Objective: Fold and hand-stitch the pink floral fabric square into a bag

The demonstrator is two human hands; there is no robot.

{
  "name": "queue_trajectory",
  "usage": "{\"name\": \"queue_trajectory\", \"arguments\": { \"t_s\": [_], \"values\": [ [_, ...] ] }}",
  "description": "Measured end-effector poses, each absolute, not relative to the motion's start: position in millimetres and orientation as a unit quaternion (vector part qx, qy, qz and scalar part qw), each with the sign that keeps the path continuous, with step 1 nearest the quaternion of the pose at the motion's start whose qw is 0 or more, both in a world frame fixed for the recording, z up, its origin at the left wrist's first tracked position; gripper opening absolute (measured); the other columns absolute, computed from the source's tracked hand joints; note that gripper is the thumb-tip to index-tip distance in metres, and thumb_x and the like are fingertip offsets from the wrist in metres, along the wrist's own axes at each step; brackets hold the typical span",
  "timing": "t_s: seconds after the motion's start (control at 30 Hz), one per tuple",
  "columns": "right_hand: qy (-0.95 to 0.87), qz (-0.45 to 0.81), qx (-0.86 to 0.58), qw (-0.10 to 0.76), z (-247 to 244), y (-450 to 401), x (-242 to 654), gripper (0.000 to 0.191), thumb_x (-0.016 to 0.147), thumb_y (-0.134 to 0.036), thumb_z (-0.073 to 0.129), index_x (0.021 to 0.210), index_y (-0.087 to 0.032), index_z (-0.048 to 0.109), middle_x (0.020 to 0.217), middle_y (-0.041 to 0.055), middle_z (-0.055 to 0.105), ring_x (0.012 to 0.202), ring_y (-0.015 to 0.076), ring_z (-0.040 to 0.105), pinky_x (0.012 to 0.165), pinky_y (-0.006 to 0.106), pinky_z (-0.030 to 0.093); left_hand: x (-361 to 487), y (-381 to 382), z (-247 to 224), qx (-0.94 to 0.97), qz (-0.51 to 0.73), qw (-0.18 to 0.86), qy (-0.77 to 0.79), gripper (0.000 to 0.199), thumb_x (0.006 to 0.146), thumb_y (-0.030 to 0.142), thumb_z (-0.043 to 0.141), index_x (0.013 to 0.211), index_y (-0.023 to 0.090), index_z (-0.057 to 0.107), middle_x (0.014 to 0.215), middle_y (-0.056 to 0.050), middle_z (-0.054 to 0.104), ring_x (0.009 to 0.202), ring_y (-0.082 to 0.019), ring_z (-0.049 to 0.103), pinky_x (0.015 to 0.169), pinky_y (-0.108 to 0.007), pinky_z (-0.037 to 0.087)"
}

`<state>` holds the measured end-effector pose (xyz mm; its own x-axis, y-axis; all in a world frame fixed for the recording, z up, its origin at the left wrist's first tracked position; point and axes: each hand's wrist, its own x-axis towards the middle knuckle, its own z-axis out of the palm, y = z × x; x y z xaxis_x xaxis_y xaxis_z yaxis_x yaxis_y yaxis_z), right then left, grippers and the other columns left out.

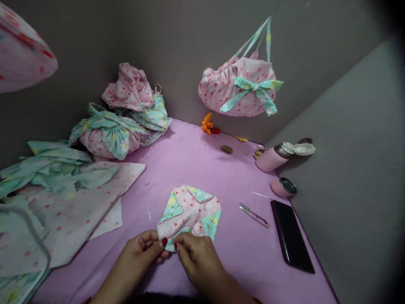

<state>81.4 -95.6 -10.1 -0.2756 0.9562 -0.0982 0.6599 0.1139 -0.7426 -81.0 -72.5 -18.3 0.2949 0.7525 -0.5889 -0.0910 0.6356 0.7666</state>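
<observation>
A small patchwork piece (190,207), pink dotted cloth with green floral corners, lies on the purple table cover (177,156) at the front middle. My left hand (144,249) pinches its lower left edge between thumb and fingers. Close beside it, my right hand (199,253) has thumb and index finger pressed together at the bottom corner of the piece; whatever is between those fingertips is too small to make out. A thin loop of thread seems to lie on the cloth above the right hand. Thread snips (255,215) rest to the right of the piece.
Right: black phone (292,236), pink cup (284,187), pink flask (272,158). Back: thread spool (227,149), orange flower (207,123), hanging pink pouch (240,88). Left: cut dotted fabric (63,215), green strips (53,166), bundled bags (109,133). A grey curved bar (34,236) crosses the lower left.
</observation>
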Motion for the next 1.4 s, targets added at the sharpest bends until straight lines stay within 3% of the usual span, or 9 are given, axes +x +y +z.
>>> {"name": "queue_trajectory", "arguments": {
  "t_s": [0.17, 0.43, 0.77, 1.13, 1.4],
  "values": [
    [-0.705, 0.365, -0.561, 0.235, -10, -95, 79, 0.021, 0.084, -0.015, 0.042, 0.085, -0.019, 0.062, 0.068, 0.0019, 0.065, 0.058, 0.0132, 0.058, 0.053, 0.021, 0.037, -82, -73, -19, 0.322, 0.281, 0.751, 0.503, 0.018, 0.064, 0.035, 0.069, 0.064, 0.018, 0.064, 0.057, 0.002, 0.065, 0.058, -0.015, 0.057, 0.059, -0.025, 0.04],
    [-0.637, 0.451, -0.557, 0.285, -14, -94, 80, 0.018, 0.082, -0.018, 0.045, 0.077, -0.016, 0.062, 0.057, -0.0021, 0.054, 0.05, 0.0097, 0.045, 0.047, 0.02, 0.031, -81, -70, -17, 0.292, 0.285, 0.764, 0.499, 0.018, 0.063, 0.033, 0.07, 0.068, 0.017, 0.065, 0.058, 0.002, 0.067, 0.057, -0.014, 0.057, 0.058, -0.023, 0.039],
    [-0.61, 0.51, -0.533, 0.29, -23, -93, 83, 0.016, 0.086, -0.019, 0.042, 0.081, -0.017, 0.058, 0.056, -0.0049, 0.044, 0.047, 0.0076, 0.04, 0.046, 0.018, 0.031, -80, -70, -19, 0.288, 0.282, 0.77, 0.494, 0.022, 0.062, 0.036, 0.071, 0.069, 0.016, 0.064, 0.056, 0.002, 0.068, 0.054, -0.012, 0.056, 0.055, -0.022, 0.039],
    [-0.732, 0.347, -0.559, 0.177, -13, -96, 69, 0.02, 0.085, -0.015, 0.035, 0.102, -0.019, 0.044, 0.073, 0.004, 0.063, 0.06, 0.0169, 0.058, 0.05, 0.023, 0.036, -79, -71, -21, 0.283, 0.283, 0.778, 0.484, 0.015, 0.064, 0.029, 0.069, 0.062, 0.016, 0.063, 0.052, 0.003, 0.066, 0.051, -0.011, 0.056, 0.051, -0.02, 0.038],
    [-0.794, 0.253, -0.537, 0.13, -7, -89, 64, 0.015, 0.079, -0.012, 0.041, 0.083, -0.019, 0.053, 0.068, 0.0033, 0.06, 0.056, 0.017, 0.056, 0.048, 0.024, 0.036, -78, -73, -18, 0.314, 0.291, 0.763, 0.484, 0.013, 0.065, 0.026, 0.067, 0.06, 0.015, 0.063, 0.05, 0.004, 0.062, 0.05, -0.01, 0.054, 0.052, -0.021, 0.038]
  ]
}}
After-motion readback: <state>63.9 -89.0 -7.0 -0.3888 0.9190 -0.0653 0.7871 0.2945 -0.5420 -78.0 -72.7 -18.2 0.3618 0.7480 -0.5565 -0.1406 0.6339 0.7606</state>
